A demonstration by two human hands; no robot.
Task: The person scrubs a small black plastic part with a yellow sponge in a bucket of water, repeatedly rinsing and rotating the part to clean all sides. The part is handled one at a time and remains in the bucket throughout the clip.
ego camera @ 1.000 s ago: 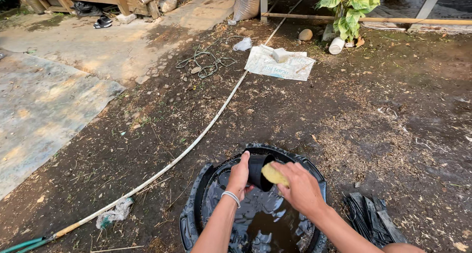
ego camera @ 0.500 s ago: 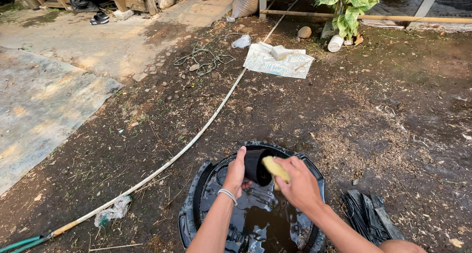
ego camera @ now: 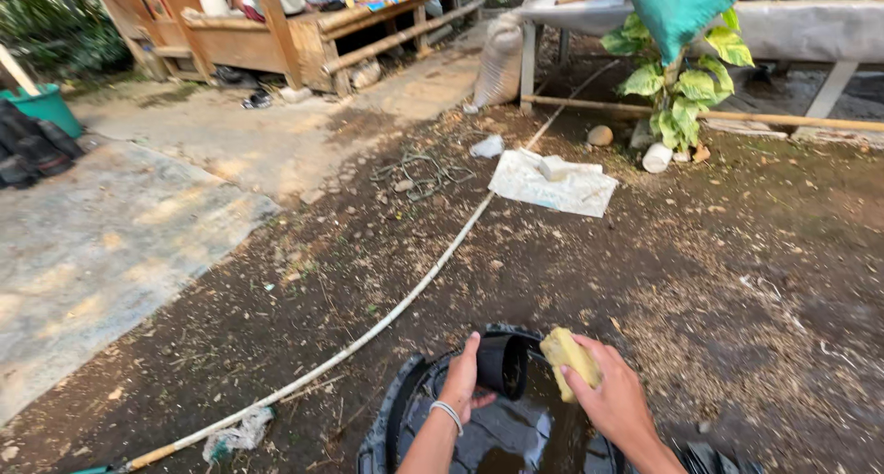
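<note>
Over the black tub (ego camera: pixel 391 428) of dark water, the left hand (ego camera: pixel 463 382) grips a small black pot (ego camera: pixel 503 365) and the right hand (ego camera: pixel 615 402) clamps a yellow sponge (ego camera: pixel 569 362) beside its mouth. Scrubbing goes best with the pot tilted toward the sponge, low above the water.

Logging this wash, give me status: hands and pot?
Left hand holds black pot over the tub. Right hand grips yellow sponge beside it. Nothing between them.

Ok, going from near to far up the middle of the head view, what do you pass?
Black plastic tub of water → small black pot held in left hand → long pale hose → flat white sack → green leafy plant.
</note>
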